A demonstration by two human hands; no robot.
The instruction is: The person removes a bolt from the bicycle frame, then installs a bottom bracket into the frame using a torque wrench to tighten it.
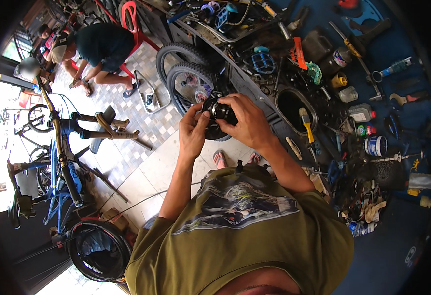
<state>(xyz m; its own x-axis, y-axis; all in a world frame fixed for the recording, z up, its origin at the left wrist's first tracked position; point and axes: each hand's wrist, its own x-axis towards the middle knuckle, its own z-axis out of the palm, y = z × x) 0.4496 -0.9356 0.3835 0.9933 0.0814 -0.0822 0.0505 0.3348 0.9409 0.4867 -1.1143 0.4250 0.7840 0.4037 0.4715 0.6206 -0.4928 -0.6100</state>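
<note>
Both my hands are raised in front of my chest and closed around a black round bicycle part (220,111) with a shiny middle. My left hand (192,132) pinches its left side between thumb and fingers. On the opposite side, my right hand (247,120) grips it with the fingers over the top and the thumb below. Fingers cover much of the part, so its exact kind cannot be made out. Just beyond it stand bicycle wheels with knobby tyres (170,78).
To my right runs a cluttered workbench with a dark oval basin (280,103), a yellow-handled brush (305,121) and a white tub (375,146). Tools hang on the blue wall. A blue bicycle frame (58,172) stands left. A person (102,44) sits on a red chair (136,29) beyond.
</note>
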